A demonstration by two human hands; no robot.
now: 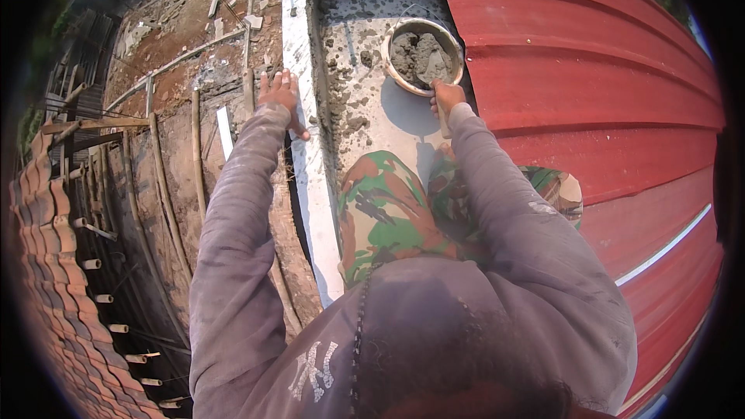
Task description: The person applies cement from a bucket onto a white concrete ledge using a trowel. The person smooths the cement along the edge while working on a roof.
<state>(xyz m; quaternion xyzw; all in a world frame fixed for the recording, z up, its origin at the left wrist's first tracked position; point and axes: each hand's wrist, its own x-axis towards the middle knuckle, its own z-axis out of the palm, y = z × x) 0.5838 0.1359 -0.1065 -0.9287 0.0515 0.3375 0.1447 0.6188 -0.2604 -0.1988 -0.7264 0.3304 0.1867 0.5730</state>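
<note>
1. Mortar bucket point(423, 56): round, pale-rimmed, holding grey wet mortar; it stands on the spattered concrete ledge point(365, 116) beside the red corrugated roof point(590, 70).
2. Right hand point(448, 97): closed on a wooden handle point(445, 126) at the bucket rim; the tool end is hidden.
3. Left hand point(281, 93): fingers spread flat on the white strip point(306, 163), holding nothing.
4. The camouflage trousers point(388, 213) cover the near ledge.

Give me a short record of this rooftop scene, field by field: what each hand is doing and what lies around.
Place: concrete ledge beside a red corrugated roof
Left hand: open, resting on the ledge's white outer edge
Right hand: shut on a tool handle at the bucket's rim
Bucket: round, holding grey mortar
Ledge surface: spattered with mortar
Below left: bamboo poles, bare earth
</note>
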